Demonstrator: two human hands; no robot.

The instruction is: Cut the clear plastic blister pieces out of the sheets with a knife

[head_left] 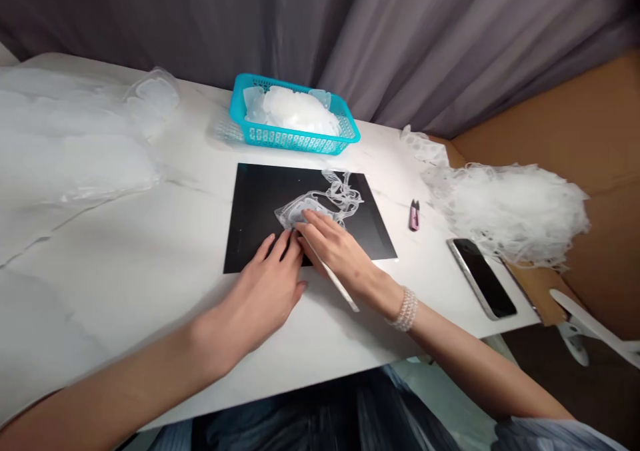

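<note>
A black mat [255, 201] lies on the white marbled table. On it is a clear, thin plastic piece [285, 212] with cut-out shapes, and a tangle of clear plastic strips [347, 198] trails from its right side. My left hand [273, 271] rests with fingers stretched and apart at the mat's front edge, its fingertips near the plastic piece. Lying partly over the plastic piece, my right hand [337, 251] is closed around a slim white pen-like tool [343, 290]. The working tip of this tool is hidden by the fingers.
Behind the mat stands a blue basket [295, 141] holding white translucent pieces. Pink thread snips [415, 216] and a phone [483, 278] lie to the right. Beyond them is a heap of clear plastic scraps [520, 204]. Large translucent plastic bags [65, 138] cover the left side.
</note>
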